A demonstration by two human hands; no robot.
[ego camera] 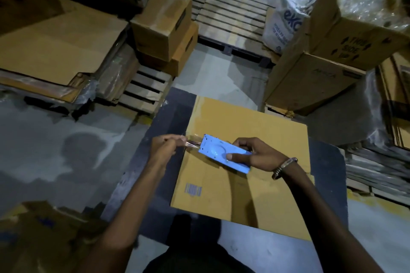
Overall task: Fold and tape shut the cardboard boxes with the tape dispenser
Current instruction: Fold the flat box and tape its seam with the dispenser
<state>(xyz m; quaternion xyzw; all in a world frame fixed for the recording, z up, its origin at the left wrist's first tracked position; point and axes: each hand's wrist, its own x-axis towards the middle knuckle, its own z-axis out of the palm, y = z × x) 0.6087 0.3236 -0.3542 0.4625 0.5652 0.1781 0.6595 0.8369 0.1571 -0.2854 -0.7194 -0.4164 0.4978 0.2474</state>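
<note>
A flat tan cardboard box (pixel 241 175) lies on a dark mat (pixel 168 117) on the warehouse floor, its far-left corner beneath both hands. The right hand (pixel 255 155) grips a blue plastic tape dispenser (pixel 224 154), long axis running left to right. Just beside its left end, the left hand (pixel 165 145) pinches the clear tape end (pixel 193 144), drawn leftward toward the box's left edge
</note>
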